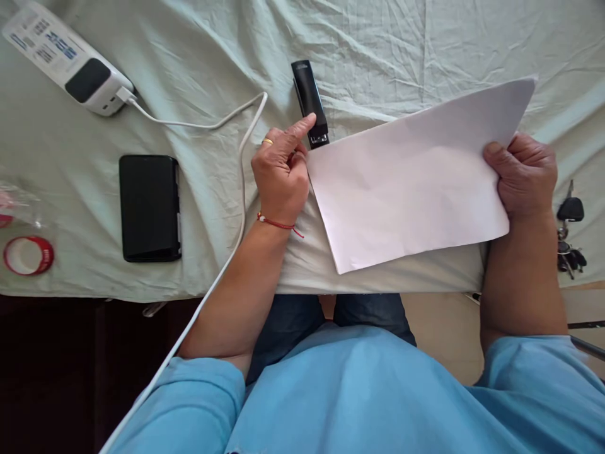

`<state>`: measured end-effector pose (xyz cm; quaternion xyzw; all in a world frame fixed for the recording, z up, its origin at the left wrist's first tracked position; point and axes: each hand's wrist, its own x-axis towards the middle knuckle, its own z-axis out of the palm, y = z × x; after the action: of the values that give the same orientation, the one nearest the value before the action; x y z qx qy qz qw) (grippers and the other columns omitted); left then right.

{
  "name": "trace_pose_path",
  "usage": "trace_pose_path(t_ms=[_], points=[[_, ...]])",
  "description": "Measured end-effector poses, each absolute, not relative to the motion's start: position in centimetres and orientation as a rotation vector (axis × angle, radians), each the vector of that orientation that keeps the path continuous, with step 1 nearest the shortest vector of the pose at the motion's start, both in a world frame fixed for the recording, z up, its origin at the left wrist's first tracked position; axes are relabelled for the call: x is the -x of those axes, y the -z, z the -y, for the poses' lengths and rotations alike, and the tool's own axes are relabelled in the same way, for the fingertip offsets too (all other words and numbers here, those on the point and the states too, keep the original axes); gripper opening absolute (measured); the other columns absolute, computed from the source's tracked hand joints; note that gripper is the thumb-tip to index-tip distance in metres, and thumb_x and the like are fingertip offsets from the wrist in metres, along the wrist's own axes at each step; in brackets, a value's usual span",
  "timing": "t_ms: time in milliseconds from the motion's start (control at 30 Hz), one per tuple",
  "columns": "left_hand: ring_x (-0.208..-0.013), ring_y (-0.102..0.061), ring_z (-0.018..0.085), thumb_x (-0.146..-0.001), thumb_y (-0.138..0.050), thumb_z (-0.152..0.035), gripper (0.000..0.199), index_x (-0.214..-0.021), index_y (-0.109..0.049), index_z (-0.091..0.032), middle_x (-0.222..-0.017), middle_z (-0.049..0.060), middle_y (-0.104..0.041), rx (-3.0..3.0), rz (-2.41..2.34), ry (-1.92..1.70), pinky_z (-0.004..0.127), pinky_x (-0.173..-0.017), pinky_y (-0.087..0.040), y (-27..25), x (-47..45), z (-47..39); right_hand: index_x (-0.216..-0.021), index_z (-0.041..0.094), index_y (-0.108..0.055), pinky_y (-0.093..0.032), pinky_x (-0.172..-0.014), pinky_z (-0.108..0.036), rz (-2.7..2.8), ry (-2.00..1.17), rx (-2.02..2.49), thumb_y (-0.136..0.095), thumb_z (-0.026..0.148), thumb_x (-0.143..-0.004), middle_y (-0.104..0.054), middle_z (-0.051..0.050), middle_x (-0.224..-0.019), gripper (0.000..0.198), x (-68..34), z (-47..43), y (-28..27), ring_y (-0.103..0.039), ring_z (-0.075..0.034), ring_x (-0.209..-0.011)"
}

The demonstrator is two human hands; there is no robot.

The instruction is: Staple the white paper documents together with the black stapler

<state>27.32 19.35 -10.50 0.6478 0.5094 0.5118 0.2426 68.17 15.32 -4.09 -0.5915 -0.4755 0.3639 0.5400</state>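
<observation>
A stack of white paper sheets (411,183) is tilted over the cloth, its right part raised. My right hand (524,176) is closed on its right edge, thumb on top and fingers underneath. A black stapler (309,94) lies at the stack's upper left corner, its front end meeting the paper edge. My left hand (283,167) is beside that corner, with the index fingertip on top of the stapler near its front. The other fingers of this hand are curled and partly hidden. It wears a ring and a red thread bracelet.
A pale green cloth (212,183) covers the table. On the left are a white power bank (70,57) with a white cable (243,183) crossing my left arm, a black phone (149,208) and a red tape roll (28,255). Keys (571,211) lie beyond my right hand.
</observation>
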Motion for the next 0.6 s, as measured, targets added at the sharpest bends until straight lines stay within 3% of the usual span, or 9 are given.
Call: trace_pose_path(t_ms=[133, 267, 400, 500, 600], points=[[-0.086, -0.068, 0.019, -0.107, -0.071, -0.037, 0.039, -0.145, -0.074, -0.037, -0.097, 0.003, -0.071, -1.721, -1.42, -1.412, 0.036, -0.082, -0.058, 10.7, -27.2, -19.3, -0.091, 0.027, -0.091, -0.06, -0.07, -0.033, 1.11, -0.888, 1.342, -0.112, 0.064, -0.055, -0.081, 0.0, -0.089, 0.056, -67.7, -15.0, 3.9, -0.065, -0.013, -0.072], [-0.085, -0.068, 0.017, -0.11, -0.068, -0.065, 0.045, -0.146, -0.065, -0.038, -0.09, 0.0, -0.067, -1.662, -1.408, -1.568, 0.035, -0.077, -0.054, 11.1, -26.9, -19.8, -0.092, 0.029, -0.091, -0.069, -0.087, -0.046, 1.095, -0.825, 1.301, -0.111, 0.068, -0.051, -0.084, 0.0, -0.096, 0.06, -67.5, -15.1, 4.0, -0.072, -0.019, -0.078], [-0.063, -0.05, 0.005, -0.11, -0.048, -0.079, 0.056, -0.122, -0.068, -0.028, -0.076, -0.004, -0.057, -1.556, -1.332, -1.573, 0.029, -0.06, -0.04, 11.0, -27.2, -20.1, -0.091, 0.026, -0.089, -0.069, -0.098, -0.053, 1.056, -0.796, 1.274, -0.11, 0.07, -0.052, -0.085, -0.002, -0.097, 0.062, -67.8, -15.7, 4.5, -0.077, -0.024, -0.085], [-0.051, -0.038, 0.003, -0.109, -0.038, -0.084, 0.071, -0.101, -0.07, -0.02, -0.064, -0.004, -0.05, -1.409, -1.278, -1.477, 0.029, -0.05, -0.025, 9.9, -28.0, -19.5, -0.088, 0.023, -0.085, -0.069, -0.099, -0.055, 1.055, -0.757, 1.241, -0.11, 0.071, -0.053, -0.082, -0.004, -0.096, 0.064, -68.1, -16.2, 5.2, -0.079, -0.027, -0.09], [-0.048, -0.038, 0.005, -0.104, -0.057, -0.086, 0.071, -0.085, -0.071, -0.02, -0.059, -0.003, -0.05, -1.388, -1.238, -1.452, 0.033, -0.047, -0.024, 8.2, -28.7, -18.6, -0.092, 0.023, -0.085, -0.067, -0.104, -0.056, 1.084, -0.736, 1.21, -0.109, 0.071, -0.057, -0.083, -0.004, -0.1, 0.064, -68.3, -16.6, 5.8, -0.079, -0.026, -0.094]])
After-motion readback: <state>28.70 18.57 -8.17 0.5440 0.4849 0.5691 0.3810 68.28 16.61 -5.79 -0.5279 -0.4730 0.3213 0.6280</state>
